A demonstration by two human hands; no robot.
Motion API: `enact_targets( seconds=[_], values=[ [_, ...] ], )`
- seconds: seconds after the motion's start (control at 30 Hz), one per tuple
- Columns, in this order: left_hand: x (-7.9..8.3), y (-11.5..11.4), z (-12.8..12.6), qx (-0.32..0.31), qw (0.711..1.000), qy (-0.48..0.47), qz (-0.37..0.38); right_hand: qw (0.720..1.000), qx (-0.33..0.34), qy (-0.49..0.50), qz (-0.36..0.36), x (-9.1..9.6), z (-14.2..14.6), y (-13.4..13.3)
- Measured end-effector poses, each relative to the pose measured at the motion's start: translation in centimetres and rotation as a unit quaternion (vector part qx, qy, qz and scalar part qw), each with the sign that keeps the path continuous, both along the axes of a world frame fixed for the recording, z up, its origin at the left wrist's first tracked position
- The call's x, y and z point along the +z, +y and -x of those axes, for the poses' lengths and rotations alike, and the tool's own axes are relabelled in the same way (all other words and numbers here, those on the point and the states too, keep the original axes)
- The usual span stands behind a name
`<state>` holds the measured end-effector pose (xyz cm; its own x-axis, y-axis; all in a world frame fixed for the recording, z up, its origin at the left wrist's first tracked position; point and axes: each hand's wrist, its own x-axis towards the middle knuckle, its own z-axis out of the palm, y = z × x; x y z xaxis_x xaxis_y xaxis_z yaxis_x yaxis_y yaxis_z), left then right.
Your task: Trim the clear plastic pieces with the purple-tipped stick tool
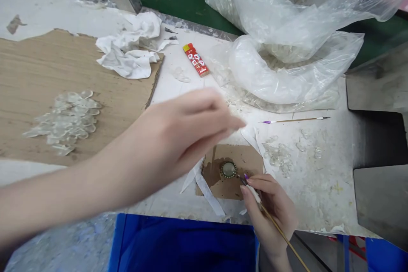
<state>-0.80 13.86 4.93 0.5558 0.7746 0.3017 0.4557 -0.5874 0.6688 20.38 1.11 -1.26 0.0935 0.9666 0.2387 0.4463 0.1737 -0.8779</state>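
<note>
My left hand [191, 129] is raised over the table, slightly blurred by motion. Its fingers are pressed together and point right; anything pinched at the tips is too small to make out. Lower right, my right hand [270, 210] grips a thin brush [277, 224] with a wooden handle and a white-wrapped front part. A small purple bit shows by its fingertips. The brush's dark tip is close to a small oval ornament [228, 170] with a pale, glassy middle and a dark beaded rim. The ornament lies on a small stained cardboard square [223, 189].
Clear flat pieces [72, 117] are heaped on a large cardboard sheet [25, 76]. Crumpled white cloth [130, 46], a red lighter [196, 60], another brush [293, 120] and scattered clear pieces [280, 157] lie around. Plastic bags [287, 76] stand behind; white strips [208, 195] edge the square.
</note>
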Motion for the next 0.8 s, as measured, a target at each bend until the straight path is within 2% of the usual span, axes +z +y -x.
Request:
enact_targets(
  seconds=[0.07,0.17,0.3,0.43,0.63,0.73,0.8],
  values=[
    [-0.4,-3.4,1.8,0.034,0.995,-0.058,0.072,0.999,0.001,-0.031,0.011,-0.2,0.4,0.0],
    [-2.0,-7.7,3.1,0.051,0.98,-0.098,0.165,0.998,-0.011,-0.05,0.025,-0.6,0.8,-0.3],
    [-3.8,-10.7,2.3,0.108,0.943,-0.181,0.256,0.997,-0.015,-0.07,0.017,-0.8,1.2,-0.3],
    [-4.2,-11.5,0.9,0.181,0.904,-0.238,0.306,0.997,0.003,-0.077,-0.003,-0.9,1.2,0.2],
    [-4.0,-11.6,-0.1,0.198,0.899,-0.258,0.293,0.999,0.003,-0.051,-0.008,-0.8,0.8,-0.1],
    [-4.1,-11.6,-0.8,0.224,0.875,-0.303,0.305,1.0,-0.014,0.022,-0.001,-0.6,0.7,-0.8],
    [-4.2,-11.4,-1.1,0.209,0.867,-0.316,0.325,0.994,-0.011,0.108,0.033,-0.2,1.1,-1.2]
  ],
)
